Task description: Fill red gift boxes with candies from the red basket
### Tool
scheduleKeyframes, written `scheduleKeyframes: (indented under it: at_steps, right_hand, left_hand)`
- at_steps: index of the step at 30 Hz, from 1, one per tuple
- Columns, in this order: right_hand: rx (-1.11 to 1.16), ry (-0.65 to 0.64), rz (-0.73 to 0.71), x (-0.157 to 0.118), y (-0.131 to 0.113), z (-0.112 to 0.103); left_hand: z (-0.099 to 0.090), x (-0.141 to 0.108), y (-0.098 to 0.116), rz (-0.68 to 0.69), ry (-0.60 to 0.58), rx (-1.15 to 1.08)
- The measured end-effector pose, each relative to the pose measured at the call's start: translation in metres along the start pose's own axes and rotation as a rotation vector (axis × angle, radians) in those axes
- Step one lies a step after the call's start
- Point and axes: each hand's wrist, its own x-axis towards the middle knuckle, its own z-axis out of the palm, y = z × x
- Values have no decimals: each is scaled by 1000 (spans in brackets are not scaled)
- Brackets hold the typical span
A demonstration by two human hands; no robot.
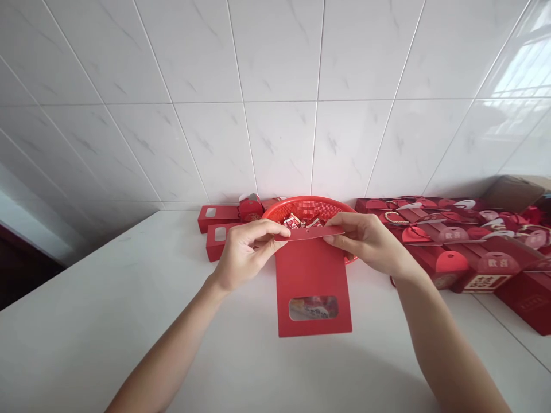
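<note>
Between both hands is a red paper gift box (311,269) with a clear oblong window, through which some wrapped contents show. My left hand (249,246) pinches the left end of its top flap between thumb and fingers. At the flap's right end, my right hand (365,241) pinches in the same way. A small hole shows in the middle of the flap. Just behind the box stands a red plastic basket (307,202) holding small red-and-white wrapped packets (293,221); the box and hands hide part of it.
Left of the basket lie red boxes with windows (217,213). Many finished-looking red gift boxes (447,261) with rounded tabs and cord handles crowd the right side. A brown cardboard box (514,192) sits at the far right. White tiled wall (279,137) backs the white table (163,321).
</note>
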Motion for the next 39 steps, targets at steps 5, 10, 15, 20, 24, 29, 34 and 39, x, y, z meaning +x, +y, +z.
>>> scheduleKeyframes:
  at_steps: [5,10,15,20,24,29,34,39]
  right_hand:
    - [32,-20,20,-1,-1,-1]
    - [24,-27,34,-1,0,0]
    - [-1,3,-6,-1,0,-1]
    - [-102,65,-46,-6,-5,-4]
    - [-132,74,-68,-19,-8,-4]
    - [-185,225,30,-71,-13,-26]
    - [-311,972,271,-169,-21,-72]
    - [-542,1465,652,-258,1,-120]
  left_hand:
    - [1,-1,-4,129,11,63]
    - [2,0,-3,183,-10,79]
    - [-4,1,4,164,-192,70]
    - [-3,-1,4,108,-166,73]
    - [2,-5,2,6,-190,59]
    - [-1,-4,-1,-15,-331,42]
    - [-8,5,-9,16,-310,88]
    - [-13,9,-20,37,-324,138]
